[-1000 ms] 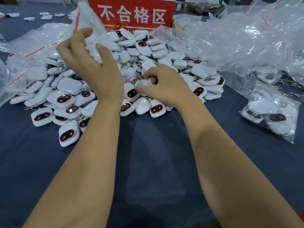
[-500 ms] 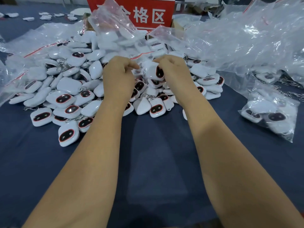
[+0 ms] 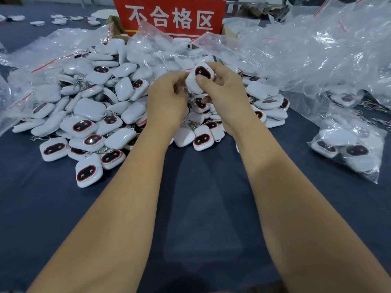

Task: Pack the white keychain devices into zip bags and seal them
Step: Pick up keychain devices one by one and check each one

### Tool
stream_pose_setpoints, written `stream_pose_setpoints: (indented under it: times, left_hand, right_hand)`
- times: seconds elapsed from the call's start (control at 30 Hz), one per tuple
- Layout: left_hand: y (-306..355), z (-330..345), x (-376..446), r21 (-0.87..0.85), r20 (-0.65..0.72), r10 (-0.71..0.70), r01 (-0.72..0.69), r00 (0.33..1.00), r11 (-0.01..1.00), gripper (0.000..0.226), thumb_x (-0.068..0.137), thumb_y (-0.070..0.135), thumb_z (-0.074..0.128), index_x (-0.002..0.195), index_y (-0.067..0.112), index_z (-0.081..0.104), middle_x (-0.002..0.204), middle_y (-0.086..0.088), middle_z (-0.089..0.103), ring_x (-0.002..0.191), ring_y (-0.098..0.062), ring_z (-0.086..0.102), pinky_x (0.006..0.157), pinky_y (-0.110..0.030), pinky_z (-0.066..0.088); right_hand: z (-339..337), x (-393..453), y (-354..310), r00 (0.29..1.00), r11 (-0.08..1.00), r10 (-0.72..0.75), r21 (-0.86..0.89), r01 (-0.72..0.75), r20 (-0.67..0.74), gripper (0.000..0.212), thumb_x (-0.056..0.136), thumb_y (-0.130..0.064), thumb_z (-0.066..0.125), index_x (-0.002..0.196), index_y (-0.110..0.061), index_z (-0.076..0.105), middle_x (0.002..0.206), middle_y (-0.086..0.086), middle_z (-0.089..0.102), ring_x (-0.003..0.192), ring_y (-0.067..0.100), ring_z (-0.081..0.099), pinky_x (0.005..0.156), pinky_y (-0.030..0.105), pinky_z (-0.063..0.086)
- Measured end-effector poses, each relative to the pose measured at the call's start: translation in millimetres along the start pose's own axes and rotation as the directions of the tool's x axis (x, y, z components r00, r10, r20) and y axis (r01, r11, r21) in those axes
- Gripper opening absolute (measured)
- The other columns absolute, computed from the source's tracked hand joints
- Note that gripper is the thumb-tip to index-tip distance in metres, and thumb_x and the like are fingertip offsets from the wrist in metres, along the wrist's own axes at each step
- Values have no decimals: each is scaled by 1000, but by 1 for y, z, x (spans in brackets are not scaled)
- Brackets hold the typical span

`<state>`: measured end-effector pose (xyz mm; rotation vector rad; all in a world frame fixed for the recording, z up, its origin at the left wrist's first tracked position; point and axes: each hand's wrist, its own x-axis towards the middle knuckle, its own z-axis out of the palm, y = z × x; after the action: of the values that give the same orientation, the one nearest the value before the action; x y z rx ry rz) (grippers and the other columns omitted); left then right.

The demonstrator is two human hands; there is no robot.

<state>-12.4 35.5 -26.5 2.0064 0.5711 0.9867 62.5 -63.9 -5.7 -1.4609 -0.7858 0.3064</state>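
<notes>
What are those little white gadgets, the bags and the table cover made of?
The keychain device in the right hand looks like glossy white moulded plastic with a dark, red-rimmed window; highlights glint on its neighbours. The zip bags seem thin clear plastic film, crinkled and shiny. The table cover looks like matte navy cloth.

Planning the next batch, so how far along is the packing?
Done: one filled zip bag lies at the right. In hand: the right hand pinches a keychain device, the left hand beside it. Left: a big loose pile and many empty bags.
</notes>
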Motion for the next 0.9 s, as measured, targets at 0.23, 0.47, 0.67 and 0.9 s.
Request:
stream_pose_setpoints:
  times: [0.23,0.47,0.67,0.9]
  left_hand:
    - [5,3,-3,-334,16,-174,169,985,927,46,83,-7,41,97,20,76,89,-1,75,81,-15,70,72,-34,60]
    - [5,9,-3,-412,-7,-226,203,974,889,31,89,2,51,101,16,77,86,3,75,78,-9,66,75,-27,57]
    - [3,8,-1,-401,-2,-252,230,968,887,26,94,6,52,111,12,71,94,-2,74,80,-9,67,71,-25,55]
    - [1,7,-2,-419,9,-275,253,961,872,23,90,6,56,101,17,72,91,-2,74,83,-14,70,80,-36,60]
  right_hand:
    - [7,0,10,999,991,38,-125,-40,-17,22,91,-6,65,95,-26,55,102,17,70,87,31,68,77,39,58]
    - [19,2,20,991,993,54,-97,-66,-122,20,91,-10,61,98,-26,52,89,4,70,68,6,61,62,24,49]
    - [24,7,21,990,994,41,-92,-53,-134,16,93,-10,60,105,-19,62,90,5,73,73,10,65,67,28,54]
    - [18,3,19,998,992,43,-120,-48,-48,29,94,-1,52,115,-18,63,99,1,72,85,9,67,77,26,55]
